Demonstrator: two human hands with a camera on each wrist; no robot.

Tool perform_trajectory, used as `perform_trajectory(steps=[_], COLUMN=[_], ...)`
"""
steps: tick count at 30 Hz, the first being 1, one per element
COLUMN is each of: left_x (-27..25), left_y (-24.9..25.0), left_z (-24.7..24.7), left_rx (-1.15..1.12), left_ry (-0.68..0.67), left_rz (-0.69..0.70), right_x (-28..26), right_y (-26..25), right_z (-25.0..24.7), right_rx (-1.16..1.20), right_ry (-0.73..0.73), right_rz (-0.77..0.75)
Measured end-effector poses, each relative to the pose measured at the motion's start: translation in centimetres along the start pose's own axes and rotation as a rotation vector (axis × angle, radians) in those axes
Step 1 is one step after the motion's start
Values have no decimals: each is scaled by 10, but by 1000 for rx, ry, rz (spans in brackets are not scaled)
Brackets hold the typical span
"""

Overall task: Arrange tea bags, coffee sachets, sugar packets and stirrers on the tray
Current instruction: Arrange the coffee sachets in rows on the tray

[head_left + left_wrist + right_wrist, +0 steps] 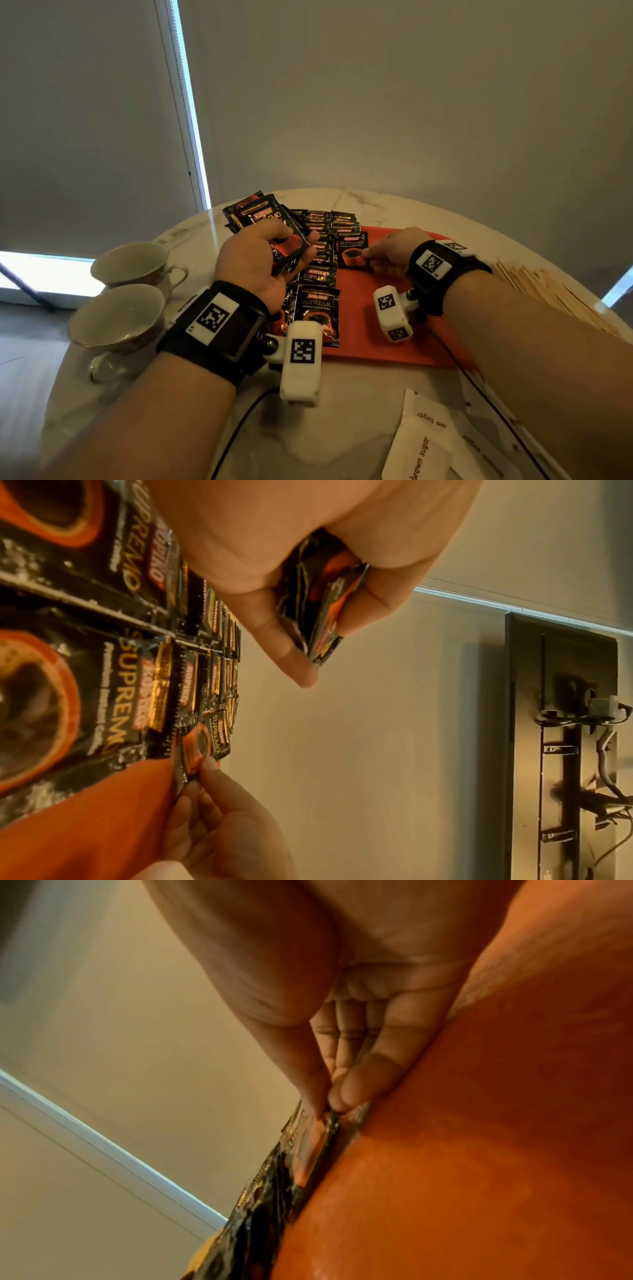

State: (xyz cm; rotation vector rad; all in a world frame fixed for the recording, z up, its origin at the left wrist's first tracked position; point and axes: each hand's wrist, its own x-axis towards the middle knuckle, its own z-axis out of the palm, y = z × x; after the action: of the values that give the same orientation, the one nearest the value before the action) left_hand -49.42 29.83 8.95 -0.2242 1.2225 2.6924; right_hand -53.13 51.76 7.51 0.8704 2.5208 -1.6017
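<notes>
Head view: two teacups (130,263), one tray (383,349)

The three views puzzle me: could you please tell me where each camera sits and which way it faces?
Head: on the person's head, looking down at the table; both forearms and hands show.
Left wrist: under the left hand, looking along it at the sachets it grips.
Right wrist: under the right hand, low over the tray; fingers pinch a sachet.
Shared: all three show the tray and that pinched sachet.
</notes>
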Motion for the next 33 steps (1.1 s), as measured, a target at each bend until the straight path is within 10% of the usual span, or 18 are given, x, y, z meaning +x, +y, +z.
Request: perform_trajectory(steps=[19, 27, 33], left_x=[-2, -5, -7], left_y=[-5, -13, -13], left_z=[1, 2, 0], left_rx=[123, 384, 449], left_ry=[-63, -142, -197], left_rz=[-37, 3, 45], right_x=[1, -61, -67], right_y=[3, -3, -4], right_z=[-1, 2, 14], right_rx=[170, 402, 445], right_ry=[-8, -406, -387], right_rz=[-45, -358, -496])
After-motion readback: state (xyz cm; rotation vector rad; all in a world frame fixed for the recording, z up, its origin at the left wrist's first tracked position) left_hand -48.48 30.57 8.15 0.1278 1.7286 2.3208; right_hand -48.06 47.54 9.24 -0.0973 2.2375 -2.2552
